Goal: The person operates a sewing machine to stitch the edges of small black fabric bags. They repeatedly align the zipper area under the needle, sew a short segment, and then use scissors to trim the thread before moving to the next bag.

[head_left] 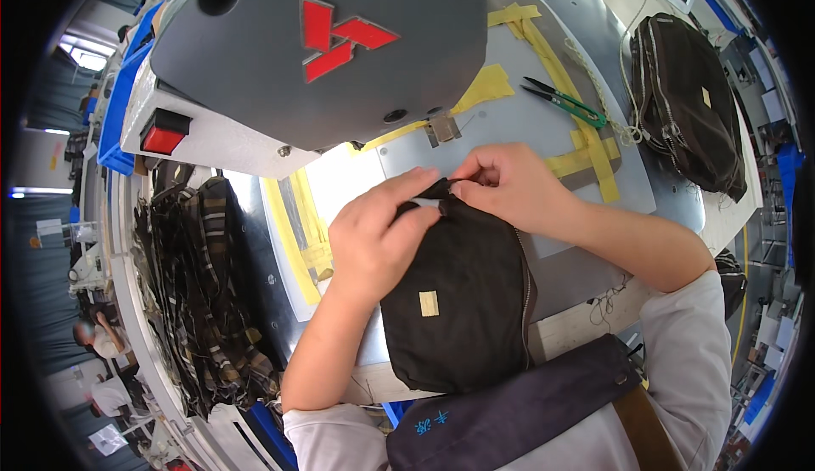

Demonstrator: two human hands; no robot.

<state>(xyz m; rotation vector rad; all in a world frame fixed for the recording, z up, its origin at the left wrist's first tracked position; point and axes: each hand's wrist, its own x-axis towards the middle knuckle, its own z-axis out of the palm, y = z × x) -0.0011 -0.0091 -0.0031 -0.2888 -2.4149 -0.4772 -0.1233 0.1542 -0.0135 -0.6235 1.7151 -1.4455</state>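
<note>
Just below the machine, in the head view, I've got the dark bag at the near side of the counter, top end up between both hands, zip running down its right side. My right hand has its fingers pinched together on the top edge. On the left hand, thumb and forefinger stand apart, one each side of the cloth; whether they really grip, I can't tell.

I'd call this the lining-up step, that edge being worked straight by hand. Next move, as I judge it, calls for a firm pinch from both sides, edge flat, the bag's weight kept from dragging it askew. Snips lie on the right, near the other bag.

Now the trouble spots: my fingers cover the very bit of edge that matters, so no seam or fold to read there. The machine's housing blocks the counter behind it, and I can't make out a needle. The bag's lower end meets the apron; lap or counter beneath, I can't say. The cloth pile on the left is too tangled to count.
</note>
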